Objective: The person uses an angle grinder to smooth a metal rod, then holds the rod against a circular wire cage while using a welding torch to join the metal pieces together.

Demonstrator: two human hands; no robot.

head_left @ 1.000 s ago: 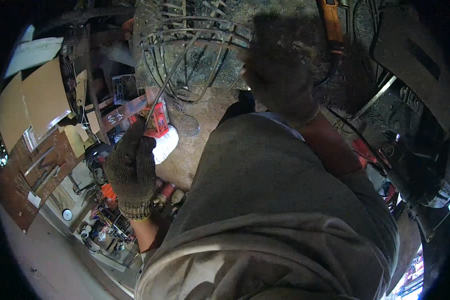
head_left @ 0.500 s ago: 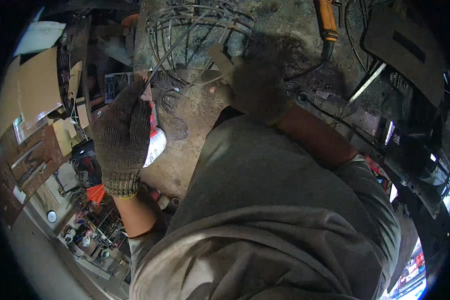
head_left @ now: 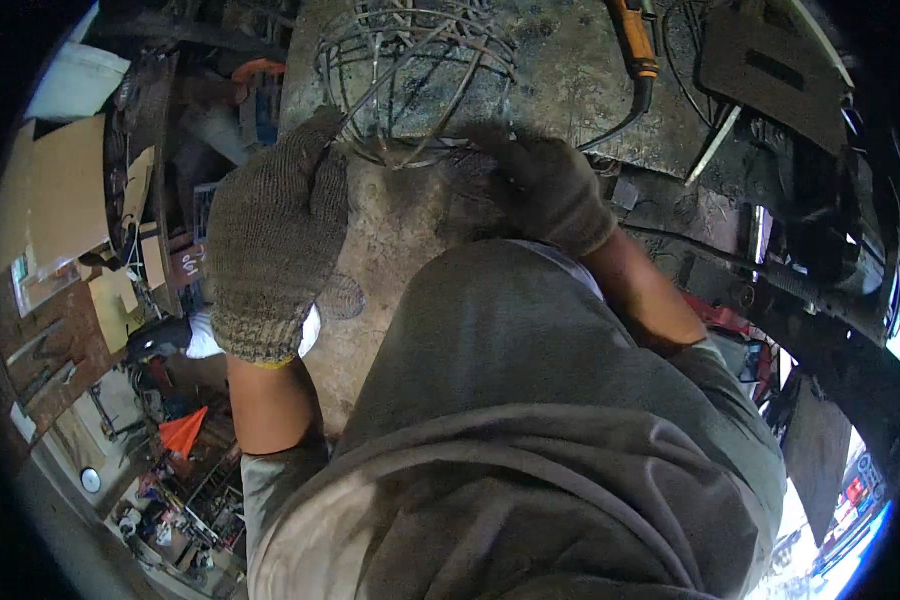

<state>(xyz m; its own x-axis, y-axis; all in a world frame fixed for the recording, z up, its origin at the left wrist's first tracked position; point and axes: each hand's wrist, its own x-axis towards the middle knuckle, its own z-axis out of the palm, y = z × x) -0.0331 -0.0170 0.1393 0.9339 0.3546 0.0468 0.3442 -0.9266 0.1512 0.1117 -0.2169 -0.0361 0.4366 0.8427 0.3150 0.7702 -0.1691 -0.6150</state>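
Note:
A round, cage-like frame of thin metal rods [head_left: 415,50] rests on the worktop in front of me. My left hand [head_left: 280,220], in a grey knitted glove, is at the frame's near left side. Its fingertips are closed on a rod there. My right hand [head_left: 555,195], in a matching dirty glove, is by the near right rim of the frame. Its fingers are dark and blurred, so what they touch or hold does not show clearly.
An orange-bodied power tool [head_left: 635,40] with a thick black cable lies at the far right of the stained worktop [head_left: 560,75]. Beyond it is a dark slotted plate [head_left: 770,75]. Cardboard sheets [head_left: 65,190] stand at the left. My knee [head_left: 500,290] is below the frame.
My left hand has moved up and right to the frame's near edge. The right hand has drawn back from over the worktop, down and slightly right. The whole view has shifted a little.

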